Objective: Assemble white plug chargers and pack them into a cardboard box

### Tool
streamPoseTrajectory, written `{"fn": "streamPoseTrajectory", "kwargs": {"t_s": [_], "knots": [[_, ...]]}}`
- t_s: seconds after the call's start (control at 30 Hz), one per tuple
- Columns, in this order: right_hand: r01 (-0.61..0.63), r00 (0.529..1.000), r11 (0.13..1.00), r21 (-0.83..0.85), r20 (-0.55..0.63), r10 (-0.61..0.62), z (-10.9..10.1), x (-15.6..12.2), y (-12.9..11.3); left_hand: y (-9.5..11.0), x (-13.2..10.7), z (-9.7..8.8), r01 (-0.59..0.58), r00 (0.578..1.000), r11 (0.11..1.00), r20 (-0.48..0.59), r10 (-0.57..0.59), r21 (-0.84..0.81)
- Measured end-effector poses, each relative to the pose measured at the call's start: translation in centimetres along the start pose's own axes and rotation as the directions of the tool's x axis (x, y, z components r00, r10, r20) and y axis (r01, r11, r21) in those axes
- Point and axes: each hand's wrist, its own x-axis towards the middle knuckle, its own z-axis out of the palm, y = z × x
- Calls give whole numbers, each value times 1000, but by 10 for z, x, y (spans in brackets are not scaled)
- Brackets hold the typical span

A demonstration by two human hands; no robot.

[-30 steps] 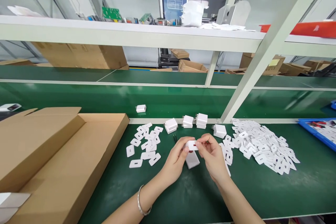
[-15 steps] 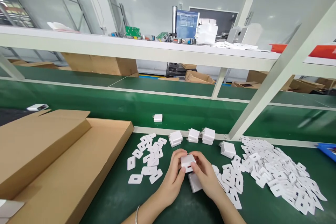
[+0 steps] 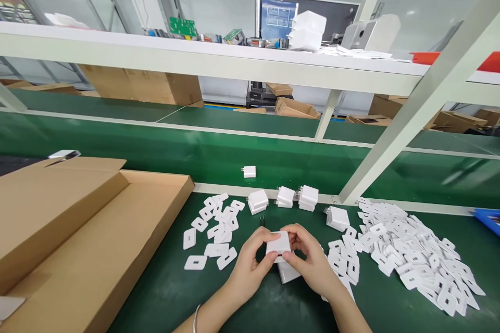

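Both hands meet over the green mat and grip one white charger block [image 3: 278, 243]. My left hand [image 3: 249, 264] pinches its left side, my right hand [image 3: 311, 261] its right side, fingers curled. A second white block [image 3: 288, 272] lies on the mat just under the hands. Black tweezers [image 3: 262, 219] lie just beyond my left fingers. A small group of flat white plates with slots [image 3: 214, 229] is to the left, and a large heap of the same plates [image 3: 406, 255] spreads out on the right.
Several white chargers [image 3: 297, 197] line the mat's far edge, one more [image 3: 249, 171] on the green belt behind. A big open cardboard box [image 3: 89, 239] fills the left. A slanted white frame post [image 3: 410, 109], an upper shelf [image 3: 219, 60] with parts and a blue tray [image 3: 488, 217] surround the spot.
The block in my hands has been turned: its red-port face showed before, now a plain white face is up. The view shifted a little.
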Motion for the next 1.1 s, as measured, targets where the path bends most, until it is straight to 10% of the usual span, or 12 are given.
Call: {"fn": "streamPoseTrajectory", "kwargs": {"t_s": [1.1], "knots": [[-137, 951, 920, -368, 213, 226, -53, -10, -25, 9, -14, 21, -167, 968, 879, 241, 61, 446]]}}
